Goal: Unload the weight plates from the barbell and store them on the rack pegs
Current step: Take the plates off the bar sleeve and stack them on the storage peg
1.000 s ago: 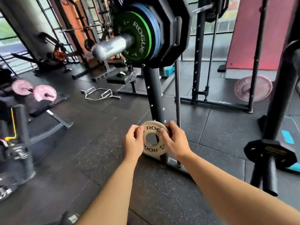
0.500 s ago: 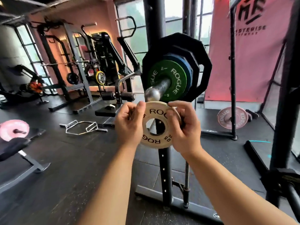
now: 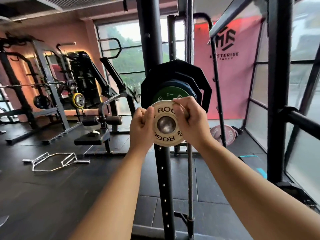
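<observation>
Gym floor (image 3: 52, 196) of black rubber tiles; racks and machines along a pink wall, windows behind, red banner (image 3: 233, 75) to the right.

Fingers (image 3: 149, 111) of the left hand (image 3: 141, 125) are curled and pinch the left rim of a small white plate (image 3: 164, 138). Right hand (image 3: 192, 122) mirrors it, fingers hooked over the upper right rim, thumb hidden behind the plate. Plate held upright, face toward the person.

The plate's hole sits square over the rounded end of a steel shaft (image 3: 166, 125), which fills it. Cannot tell whether the plate is on the shaft or just at its tip.

Just behind on the same shaft: a green plate (image 3: 170, 96), then a blue plate (image 3: 183, 84), then large black plates (image 3: 173, 70). The stack hangs beside a black post (image 3: 162, 170) with a row of holes. Whether this shaft is the barbell's end or a storage peg, the view does not settle.

Further out: a pink plate (image 3: 225, 134) leans near the far rack on the right; a chrome hex bar (image 3: 52, 161) lies on the floor to the left.

Progress, as a judgement: one small plate in hand and at least four larger ones stacked. If the shaft is the bar, nearly all the unloading is ahead; if a peg, most plates are stored and this one goes on last.
</observation>
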